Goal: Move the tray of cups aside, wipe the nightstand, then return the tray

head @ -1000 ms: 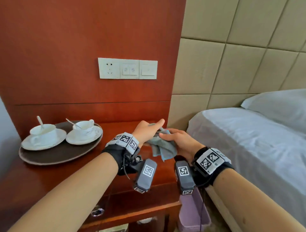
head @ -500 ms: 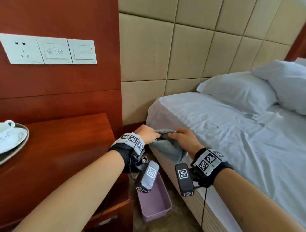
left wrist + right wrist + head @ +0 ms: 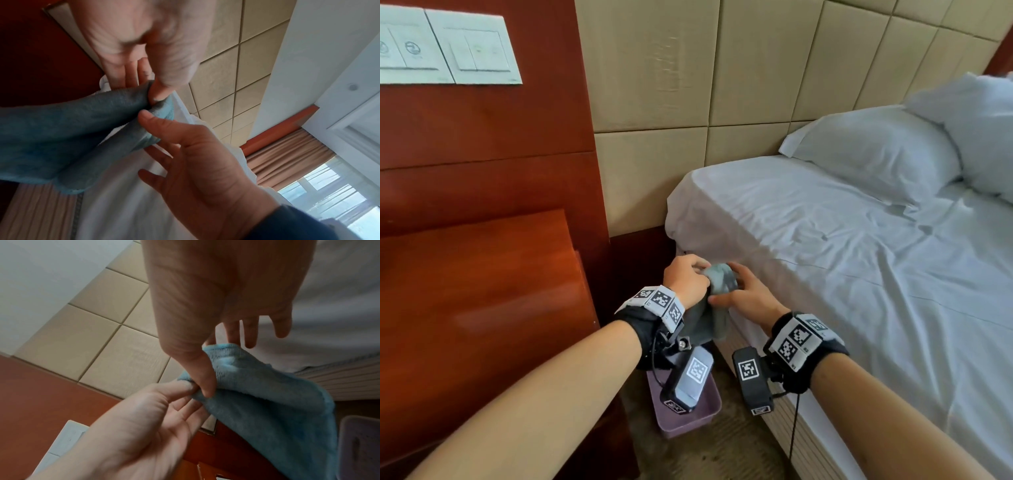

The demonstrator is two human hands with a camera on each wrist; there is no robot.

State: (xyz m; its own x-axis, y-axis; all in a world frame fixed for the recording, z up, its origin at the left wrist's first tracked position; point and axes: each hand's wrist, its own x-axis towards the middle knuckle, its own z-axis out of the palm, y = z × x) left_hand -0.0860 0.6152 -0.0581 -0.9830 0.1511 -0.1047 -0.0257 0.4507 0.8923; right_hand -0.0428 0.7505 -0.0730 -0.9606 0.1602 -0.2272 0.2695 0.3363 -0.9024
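A grey-blue cloth [image 3: 719, 284] hangs between my two hands in the gap between the nightstand [image 3: 482, 291] and the bed [image 3: 859, 257]. My left hand [image 3: 685, 277] pinches the cloth's top fold with thumb and fingertips [image 3: 158, 94]. My right hand [image 3: 743, 294] pinches the same fold from the other side, its thumb [image 3: 205, 386] on the cloth [image 3: 267, 402] and its other fingers spread. The rest of the cloth [image 3: 61, 138] droops down. The tray of cups is out of view.
A purple plastic bin [image 3: 688, 418] stands on the carpet right below the hands. White pillows [image 3: 876, 150] lie at the head of the bed. A switch panel [image 3: 448, 48] is on the wooden wall above the nightstand.
The view has swung right, so the tray and cups have left the frame. Both hands have carried the cloth off the nightstand top into the gap beside the bed, over the bin.
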